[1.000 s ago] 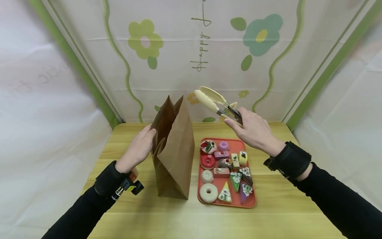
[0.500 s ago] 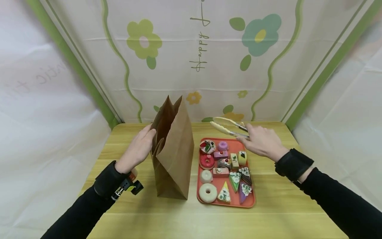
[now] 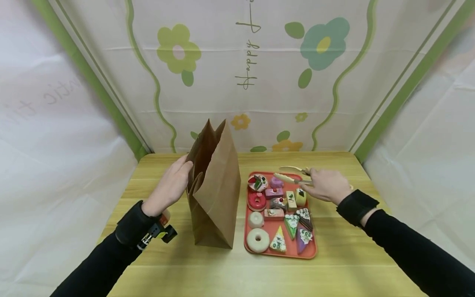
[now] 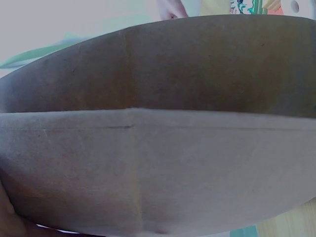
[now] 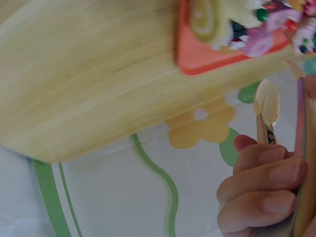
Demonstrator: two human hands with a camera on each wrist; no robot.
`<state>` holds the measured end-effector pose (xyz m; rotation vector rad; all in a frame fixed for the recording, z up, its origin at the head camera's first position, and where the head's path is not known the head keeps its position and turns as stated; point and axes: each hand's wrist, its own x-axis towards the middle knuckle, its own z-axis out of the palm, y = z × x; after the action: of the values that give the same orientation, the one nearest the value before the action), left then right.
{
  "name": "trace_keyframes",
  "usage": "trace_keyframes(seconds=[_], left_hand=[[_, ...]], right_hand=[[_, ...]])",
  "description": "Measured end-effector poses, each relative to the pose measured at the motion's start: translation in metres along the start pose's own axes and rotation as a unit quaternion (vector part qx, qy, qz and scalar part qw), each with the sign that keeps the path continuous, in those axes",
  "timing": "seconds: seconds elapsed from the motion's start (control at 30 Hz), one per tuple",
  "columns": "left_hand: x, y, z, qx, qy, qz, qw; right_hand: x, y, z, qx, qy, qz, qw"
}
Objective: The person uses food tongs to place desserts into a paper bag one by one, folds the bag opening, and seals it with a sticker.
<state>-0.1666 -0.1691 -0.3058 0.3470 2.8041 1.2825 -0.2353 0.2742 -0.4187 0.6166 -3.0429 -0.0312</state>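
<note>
A tall brown paper bag stands upright on the table, its mouth gaping. My left hand grips the left side of the bag near the top, the thumb showing and the other fingers hidden behind the paper. In my right hand are kitchen tongs with cream tips spread apart and nothing between them. The tips overlap the far end of a red tray, close to a small purple ring doughnut. Curled fingers wrap the tongs' handle in the right wrist view.
Toy-like sweets fill the tray: a pink-red doughnut, a large cream doughnut, a yellow cake slice, a green slice and a yellow roll. Behind the wooden table hangs a flowered cloth.
My right hand has brought the tongs down from in front of the back cloth to the tray's far end. My left hand and the bag have hardly moved.
</note>
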Motion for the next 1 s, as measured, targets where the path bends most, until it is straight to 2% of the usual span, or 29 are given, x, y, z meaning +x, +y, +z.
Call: trace_keyframes(seconds=[0.23,0.53,1.0], left_hand=[[-0.002,-0.001,-0.001,-0.003,0.005,0.006,1.0],[-0.002,-0.002,0.0,-0.012,0.012,0.013,0.9998],[-0.004,-0.002,0.0,-0.019,0.011,0.006,0.9997]], right_hand=[[0.006,-0.006,0.011,-0.005,-0.034,0.014,0.9993],[0.018,-0.019,0.02,-0.013,-0.041,0.011,0.999],[0.017,-0.029,0.021,-0.02,-0.047,0.011,0.9986]])
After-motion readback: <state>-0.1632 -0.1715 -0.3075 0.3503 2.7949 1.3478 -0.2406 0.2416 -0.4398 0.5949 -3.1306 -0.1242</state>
